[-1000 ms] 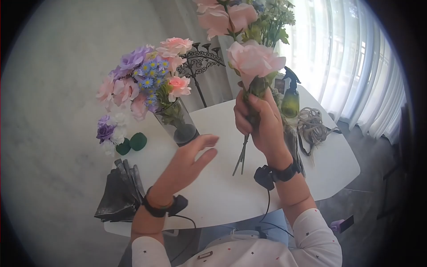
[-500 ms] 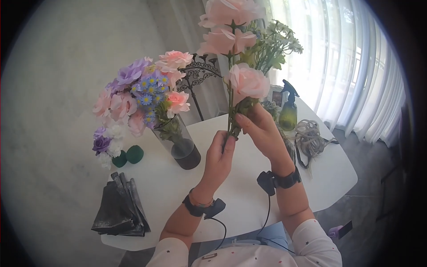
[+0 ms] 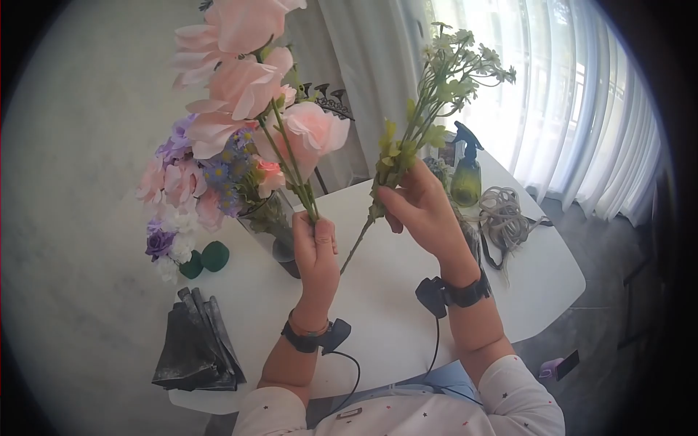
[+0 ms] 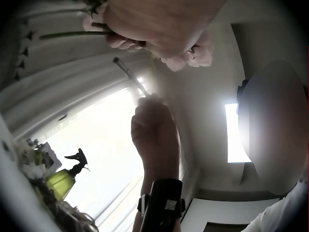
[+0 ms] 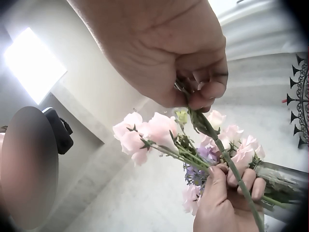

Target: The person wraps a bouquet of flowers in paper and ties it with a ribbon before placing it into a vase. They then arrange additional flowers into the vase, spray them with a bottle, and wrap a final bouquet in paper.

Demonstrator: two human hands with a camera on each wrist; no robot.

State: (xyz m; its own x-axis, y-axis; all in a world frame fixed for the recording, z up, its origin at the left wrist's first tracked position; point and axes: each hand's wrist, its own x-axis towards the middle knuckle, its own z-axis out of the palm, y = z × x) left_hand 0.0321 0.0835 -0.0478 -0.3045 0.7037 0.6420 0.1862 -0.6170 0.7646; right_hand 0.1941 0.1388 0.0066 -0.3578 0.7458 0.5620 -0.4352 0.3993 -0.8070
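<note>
In the head view, we see the left hand left of centre, fingers curled tightly round the stems of the pink roses, whose blooms fill the upper left. Right of centre, the right hand pinches a white-flowered sprig, its small blossoms (pale against the bright curtain) reaching the upper right. Behind the roses, a glass vase holds a mixed bouquet. On the worktop we find dark folded sheets at lower left, with a spray bottle and a coil of cord right of centre.

In the left wrist view, the left hand crosses the top, cut stems jutting leftward; the right hand grasps its stem at centre.

In the right wrist view, the right hand grips the sprig at the top, its stem slanting to the lower right, across the left hand, which clasps the roses; we cannot tell whether they touch.
</note>
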